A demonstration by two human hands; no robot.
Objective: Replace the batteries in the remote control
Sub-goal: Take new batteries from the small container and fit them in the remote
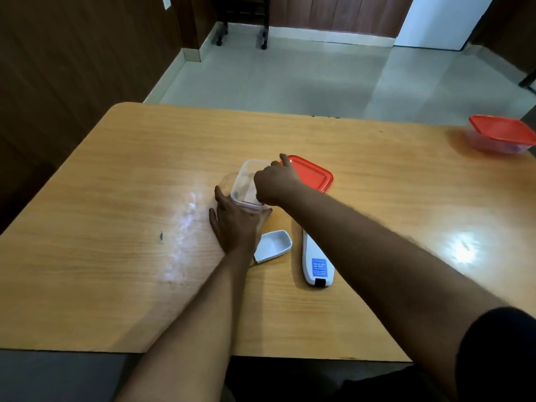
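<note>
Nearest lies the white plastic remote control (pixel 317 264), face down on the wooden table (pixel 116 198), its detached white battery cover (pixel 274 245) just beside. The left hand (pixel 236 224) cups the clear plastic container (pixel 246 184); the right hand (pixel 275 181), fingers curled, reaches inside (contents hidden). Its forearm could sweep the remote aside. The red plastic lid (pixel 314 172) lies behind.

We see the open container (pixel 246 181) mid-table (pixel 116 198), its lid (pixel 313 172) right, remote (pixel 317 262) and cover (pixel 274 245) nearer.
</note>
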